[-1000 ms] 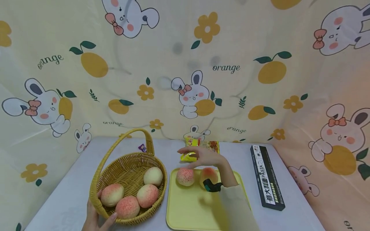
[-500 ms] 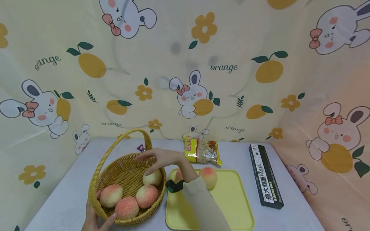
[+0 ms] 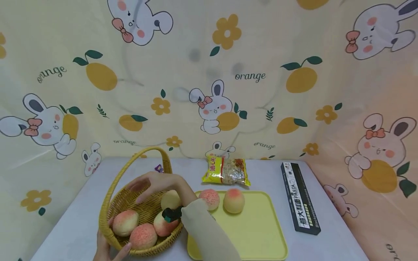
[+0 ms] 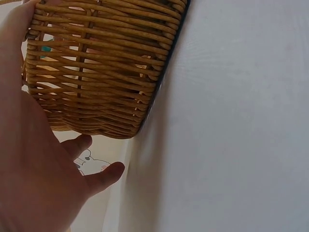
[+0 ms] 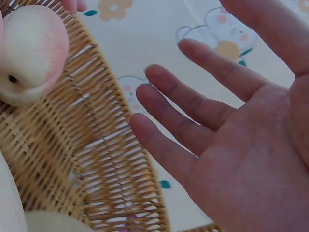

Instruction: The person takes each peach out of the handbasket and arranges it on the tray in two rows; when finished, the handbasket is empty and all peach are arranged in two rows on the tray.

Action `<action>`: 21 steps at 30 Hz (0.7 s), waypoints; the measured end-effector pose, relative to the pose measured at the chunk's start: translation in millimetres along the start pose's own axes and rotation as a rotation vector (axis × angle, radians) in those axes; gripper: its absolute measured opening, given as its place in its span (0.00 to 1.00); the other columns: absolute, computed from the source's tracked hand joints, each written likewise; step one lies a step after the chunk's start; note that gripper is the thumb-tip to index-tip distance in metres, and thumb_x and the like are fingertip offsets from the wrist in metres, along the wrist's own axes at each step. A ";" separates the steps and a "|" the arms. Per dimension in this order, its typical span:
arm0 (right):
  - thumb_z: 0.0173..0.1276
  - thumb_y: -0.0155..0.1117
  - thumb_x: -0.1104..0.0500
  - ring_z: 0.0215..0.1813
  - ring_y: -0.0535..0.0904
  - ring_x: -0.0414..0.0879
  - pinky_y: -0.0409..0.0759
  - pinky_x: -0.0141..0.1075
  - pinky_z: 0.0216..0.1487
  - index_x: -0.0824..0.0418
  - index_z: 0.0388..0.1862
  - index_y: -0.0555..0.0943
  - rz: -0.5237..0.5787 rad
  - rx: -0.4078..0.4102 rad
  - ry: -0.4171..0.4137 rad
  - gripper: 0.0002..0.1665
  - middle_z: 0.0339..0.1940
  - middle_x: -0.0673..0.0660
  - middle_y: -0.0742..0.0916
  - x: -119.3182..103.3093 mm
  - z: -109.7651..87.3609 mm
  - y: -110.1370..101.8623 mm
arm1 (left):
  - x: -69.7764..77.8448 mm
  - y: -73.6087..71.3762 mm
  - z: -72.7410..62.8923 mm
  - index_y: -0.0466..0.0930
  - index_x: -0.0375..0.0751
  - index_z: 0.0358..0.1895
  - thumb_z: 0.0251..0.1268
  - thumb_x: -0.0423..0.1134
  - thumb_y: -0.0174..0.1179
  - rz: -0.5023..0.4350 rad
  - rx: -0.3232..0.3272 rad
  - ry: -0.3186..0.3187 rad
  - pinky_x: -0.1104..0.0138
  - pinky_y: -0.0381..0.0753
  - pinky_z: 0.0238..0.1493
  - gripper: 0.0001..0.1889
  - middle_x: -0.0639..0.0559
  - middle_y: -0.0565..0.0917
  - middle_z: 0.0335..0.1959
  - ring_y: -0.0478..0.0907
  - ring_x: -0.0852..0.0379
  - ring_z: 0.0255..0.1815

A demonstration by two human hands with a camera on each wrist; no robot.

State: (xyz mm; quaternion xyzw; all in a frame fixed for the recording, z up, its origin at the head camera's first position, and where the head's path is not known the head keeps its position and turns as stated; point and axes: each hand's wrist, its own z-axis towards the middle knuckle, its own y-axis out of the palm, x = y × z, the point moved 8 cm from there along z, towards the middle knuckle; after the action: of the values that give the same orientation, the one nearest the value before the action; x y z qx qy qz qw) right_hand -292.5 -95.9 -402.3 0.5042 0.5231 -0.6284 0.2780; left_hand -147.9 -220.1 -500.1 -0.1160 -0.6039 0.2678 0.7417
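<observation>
A wicker basket (image 3: 163, 248) with a tall arched handle stands at the left, holding several peaches (image 3: 143, 236). My left hand (image 3: 106, 246) grips its near-left side, the thumb on the front rim. In the left wrist view, two of that hand's fingers (image 4: 106, 179) extend past the woven wall. Over the basket's right and middle part hovers my right hand (image 3: 160, 185), fingers spread and holding nothing, as the right wrist view confirms. On the yellow tray (image 3: 248, 235), a speckled pink peach (image 3: 209, 198) and a red-topped peach (image 3: 234, 201) lie near the far edge.
Behind the tray lies a yellow bag of pasta (image 3: 226, 171). A long black pasta box (image 3: 300, 197) rests on the right of the table. A small purple wrapped candy (image 3: 159, 168) sits behind the basket. A patterned cloth backdrop (image 3: 183, 72) closes off the back and sides.
My right hand has moved left from above the tray's peaches to over the basket, uncovering the pasta bag. The left hand still grips the basket.
</observation>
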 end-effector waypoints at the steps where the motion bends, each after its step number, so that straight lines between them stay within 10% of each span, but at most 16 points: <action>1: 0.67 0.69 0.62 0.65 0.73 0.35 0.69 0.30 0.64 0.59 0.71 0.73 0.003 0.005 0.012 0.33 0.68 0.52 0.79 1.4 3.3 0.7 | -0.2 -0.2 -0.1 0.44 0.34 0.79 0.62 0.36 0.69 0.002 0.005 0.008 0.53 0.53 0.65 0.49 0.27 0.50 0.70 0.50 0.34 0.66; 5: 0.67 0.69 0.60 0.63 0.74 0.35 0.70 0.27 0.61 0.57 0.70 0.75 0.026 0.008 0.066 0.32 0.63 0.49 0.82 9.3 15.7 5.7 | -0.1 -0.8 0.3 0.47 0.33 0.77 0.59 0.33 0.70 0.018 0.044 0.059 0.82 0.50 0.54 0.48 0.31 0.54 0.68 0.53 0.52 0.65; 11: 0.68 0.68 0.63 0.61 0.76 0.36 0.71 0.26 0.59 0.61 0.68 0.75 0.115 -0.007 0.111 0.30 0.59 0.52 0.84 21.8 29.7 16.1 | -0.9 2.1 0.3 0.45 0.36 0.79 0.60 0.34 0.70 0.028 0.027 0.083 0.84 0.48 0.51 0.49 0.32 0.52 0.69 0.51 0.50 0.66; 21: 0.68 0.68 0.61 0.56 0.77 0.34 0.72 0.26 0.56 0.59 0.68 0.76 0.023 -0.059 0.183 0.29 0.55 0.48 0.85 35.4 47.2 32.7 | -4.1 -0.5 1.7 0.43 0.32 0.78 0.62 0.38 0.70 0.008 -0.013 -0.023 0.42 0.62 0.55 0.50 0.26 0.46 0.72 0.52 0.33 0.67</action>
State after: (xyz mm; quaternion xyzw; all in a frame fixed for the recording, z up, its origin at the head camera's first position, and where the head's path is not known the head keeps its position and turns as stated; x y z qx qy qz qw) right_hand -291.9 -143.6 -450.0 0.5570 0.5588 -0.5608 0.2510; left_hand -149.9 -223.0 -502.8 -0.1200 -0.6138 0.2683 0.7327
